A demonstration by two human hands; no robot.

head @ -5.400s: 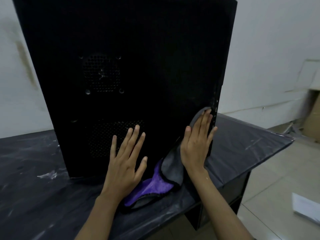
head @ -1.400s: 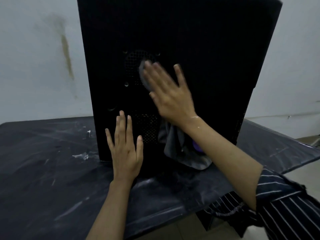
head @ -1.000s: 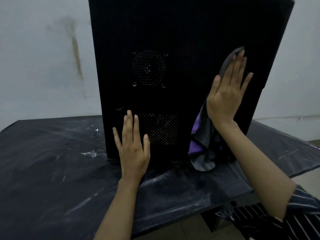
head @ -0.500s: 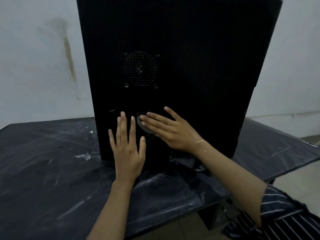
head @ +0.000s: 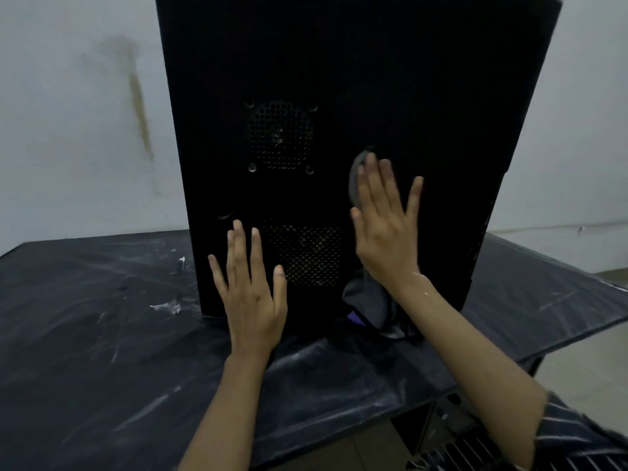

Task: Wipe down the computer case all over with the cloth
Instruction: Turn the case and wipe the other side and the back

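A bare workroom: stained white wall (head: 85, 130), scuffed black-covered table (head: 85, 351).

Single view, head-worn and wide-angle. The scene is seen from the near edge of the bench (head: 85, 334), directed forward and slightly downward. The computer case (head: 373, 79) is viewed from close by, its perforated side panel filling the centre and its top cropped. The left hand (head: 251, 297) and right hand (head: 384, 232) are framed from behind, forearms entering from below.
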